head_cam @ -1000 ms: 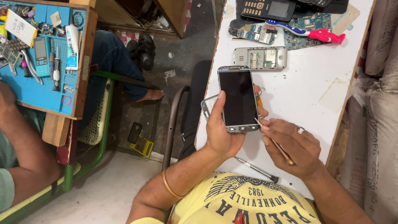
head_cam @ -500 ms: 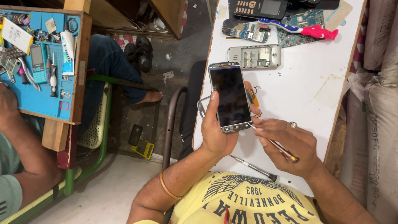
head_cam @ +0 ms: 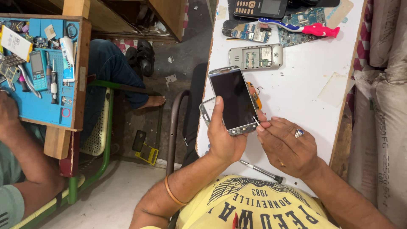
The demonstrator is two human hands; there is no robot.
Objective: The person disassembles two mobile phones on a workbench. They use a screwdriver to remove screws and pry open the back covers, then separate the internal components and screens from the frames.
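Observation:
My left hand (head_cam: pixel 222 140) grips a dark-screened smartphone (head_cam: pixel 233 99) with a silver rim, holding it upright over the white table (head_cam: pixel 305 80), thumb on the screen's left side. My right hand (head_cam: pixel 288 146), wearing two rings, is pinched on a thin metal tool (head_cam: pixel 255 121) whose tip touches the phone's lower right edge. Most of the tool is hidden under the fingers. An orange part (head_cam: pixel 256 101) peeks out behind the phone.
On the table lie a grey opened keypad phone (head_cam: pixel 254 56), circuit boards (head_cam: pixel 250 32), a pink-and-blue toothbrush (head_cam: pixel 301 27), a black keypad phone (head_cam: pixel 258 7) and a screwdriver (head_cam: pixel 260 170). At left another person's arm (head_cam: pixel 19 144) rests by a blue work mat (head_cam: pixel 42 97). Sacks (head_cam: pixel 390 106) stand at right.
My right hand has moved up to the phone's lower right edge, and the tool's handle is now hidden beneath it. The phone stays in my left hand.

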